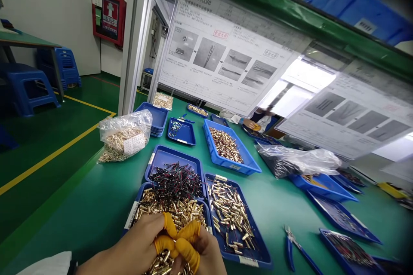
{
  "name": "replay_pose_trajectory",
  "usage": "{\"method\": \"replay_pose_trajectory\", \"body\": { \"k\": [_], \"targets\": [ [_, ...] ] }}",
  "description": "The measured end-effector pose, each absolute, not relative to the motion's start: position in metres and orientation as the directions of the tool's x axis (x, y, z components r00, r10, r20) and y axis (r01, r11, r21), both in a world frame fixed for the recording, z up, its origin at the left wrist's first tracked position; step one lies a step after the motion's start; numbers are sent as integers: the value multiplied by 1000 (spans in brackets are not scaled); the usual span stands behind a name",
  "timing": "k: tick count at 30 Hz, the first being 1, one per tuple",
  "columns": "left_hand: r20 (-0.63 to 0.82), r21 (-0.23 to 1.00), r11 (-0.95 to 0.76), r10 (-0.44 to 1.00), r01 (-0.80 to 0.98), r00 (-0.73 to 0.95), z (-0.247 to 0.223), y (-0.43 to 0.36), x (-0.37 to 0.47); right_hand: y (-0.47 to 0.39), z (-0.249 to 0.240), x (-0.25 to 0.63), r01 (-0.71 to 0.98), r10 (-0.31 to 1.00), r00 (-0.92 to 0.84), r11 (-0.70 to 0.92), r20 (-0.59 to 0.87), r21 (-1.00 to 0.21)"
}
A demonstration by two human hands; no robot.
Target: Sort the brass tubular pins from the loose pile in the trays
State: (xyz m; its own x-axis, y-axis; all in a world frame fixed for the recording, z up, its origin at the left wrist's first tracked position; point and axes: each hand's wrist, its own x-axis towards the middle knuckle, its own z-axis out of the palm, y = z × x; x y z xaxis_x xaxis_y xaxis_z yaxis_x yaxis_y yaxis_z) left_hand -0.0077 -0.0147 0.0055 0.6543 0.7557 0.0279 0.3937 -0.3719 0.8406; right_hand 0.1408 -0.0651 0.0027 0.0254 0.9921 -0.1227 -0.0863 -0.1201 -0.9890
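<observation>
My left hand [145, 236] and my right hand [206, 247] meet at the fingertips, low in the view, over a blue tray [132, 212] of small brass cylinders [185, 211]. Yellow finger cots cover the thumbs and forefingers, pinched together. Whatever lies between them is mostly hidden; only a tiny shiny bit shows. More brass pieces [161, 264] appear just below the fingers. Behind, black and red wired parts [177, 180] are heaped in another blue tray [193, 161]. To the right, a third tray [266, 255] holds brass cylinders with wires attached [230, 210].
Blue-handled pliers [292, 240] lie on the green table [274, 206] at right. A deep blue bin [251, 166] of brass parts stands behind the trays. At left is a plastic bag [125, 137] of parts. Instruction sheets [219, 51] hang above. Another person's hand [250, 124] shows across the table.
</observation>
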Motion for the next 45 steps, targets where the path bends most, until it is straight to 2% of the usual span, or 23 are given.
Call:
{"method": "replay_pose_trajectory", "body": {
  "k": [4,9,12,16,20,24,28,31,33,34,36,37,40,45],
  "targets": [
    [81,893,-332,782,304,618,2,-13,-7,-66,7,146,-231,991,-39,-131,-126,-964],
    [175,840,-445,763,310,622,-2,-14,-9,-65,4,143,-86,993,17,-118,-120,-989],
    [206,778,-532,720,336,663,0,-15,-10,-66,2,137,-80,989,31,-142,-145,-987],
    [189,758,-562,676,332,712,7,-18,-14,-66,4,135,-158,980,-34,-200,-197,-967],
    [175,775,-551,659,310,732,14,-20,-16,-64,0,133,-308,961,-50,-275,-273,-911],
    [182,790,-540,658,289,731,13,-20,-13,-65,-4,128,-333,971,3,-224,-239,-916],
    [57,805,-469,670,363,740,12,-18,-8,-68,11,149,-149,976,81,-187,-201,-971],
    [60,759,-540,614,363,787,14,-18,-8,-66,28,185,159,945,320,-127,-71,-979],
    [92,704,-616,573,353,814,15,-19,-8,-63,35,207,441,834,542,-180,101,-879],
    [100,675,-644,563,360,820,14,-19,-9,-60,35,213,558,802,571,-223,175,-799],
    [97,632,-672,562,386,821,12,-20,-9,-52,32,213,714,837,484,-209,255,-668],
    [90,620,-678,562,395,822,10,-20,-8,-47,29,208,757,878,399,-151,265,-636],
    [75,616,-676,561,404,825,6,-19,-7,-30,16,182,779,936,205,22,288,-627],
    [101,665,-646,575,375,812,7,-19,-8,-12,6,159,772,938,159,77,309,-631]
  ]
}}
